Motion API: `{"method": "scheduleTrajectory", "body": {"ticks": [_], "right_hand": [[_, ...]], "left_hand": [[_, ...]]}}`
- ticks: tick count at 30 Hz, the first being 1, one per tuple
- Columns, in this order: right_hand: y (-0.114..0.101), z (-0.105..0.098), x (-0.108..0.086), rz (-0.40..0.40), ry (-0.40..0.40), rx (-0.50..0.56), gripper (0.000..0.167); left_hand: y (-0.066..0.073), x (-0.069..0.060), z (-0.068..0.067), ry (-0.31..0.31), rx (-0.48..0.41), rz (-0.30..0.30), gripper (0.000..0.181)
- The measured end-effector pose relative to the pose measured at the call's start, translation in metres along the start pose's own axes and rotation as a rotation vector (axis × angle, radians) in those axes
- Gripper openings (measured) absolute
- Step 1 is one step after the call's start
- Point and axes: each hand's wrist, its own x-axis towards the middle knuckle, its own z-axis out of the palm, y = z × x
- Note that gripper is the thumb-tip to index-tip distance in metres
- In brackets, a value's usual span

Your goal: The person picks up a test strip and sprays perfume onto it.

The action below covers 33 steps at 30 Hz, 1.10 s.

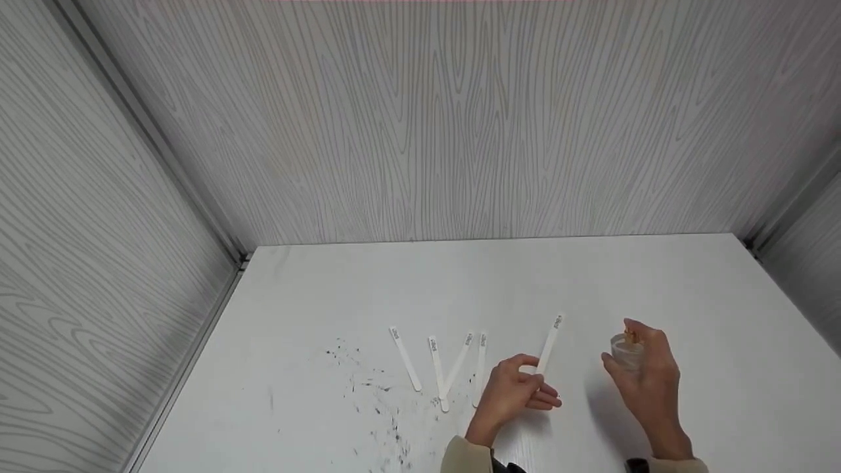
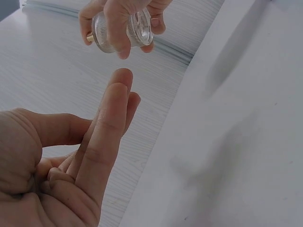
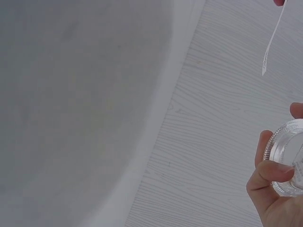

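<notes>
My left hand (image 1: 516,391) pinches the lower end of a white paper test strip (image 1: 550,343) between thumb and fingers. Dark print marks the strip's upper end, which slants up to the right. To its right, my right hand (image 1: 654,378) grips a clear ribbed glass perfume bottle (image 1: 624,358) above the table, with a finger at its gold-coloured top (image 1: 630,336). The bottle (image 2: 105,33) is tilted in the left wrist view. A gap separates the strip (image 3: 271,45) from the bottle (image 3: 281,137) in the right wrist view.
Several more white test strips (image 1: 405,359) with printed ends lie on the white table (image 1: 315,289), left of my left hand; two of them cross at their lower ends. Dark specks (image 1: 394,427) mark the tabletop. Wood-grain panels (image 1: 420,131) enclose the back and sides.
</notes>
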Motion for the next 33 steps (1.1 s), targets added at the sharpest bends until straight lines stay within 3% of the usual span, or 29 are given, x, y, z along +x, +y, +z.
{"method": "scheduleTrajectory", "body": {"ticks": [9,23,33], "right_hand": [[-0.0020,-0.0015,0.0012,0.019,0.009,0.000,0.064],[-0.0014,-0.0010,0.0008,-0.005,0.004,0.002,0.063],[-0.0013,-0.0005,-0.0003,-0.001,0.016,-0.003,0.060]], "left_hand": [[0.0009,0.0001,0.0010,0.009,-0.002,-0.025,0.028],[0.0022,0.0006,-0.0001,-0.008,-0.001,0.011,0.029],[0.0012,0.0000,-0.0006,-0.001,0.024,0.001,0.028]]}}
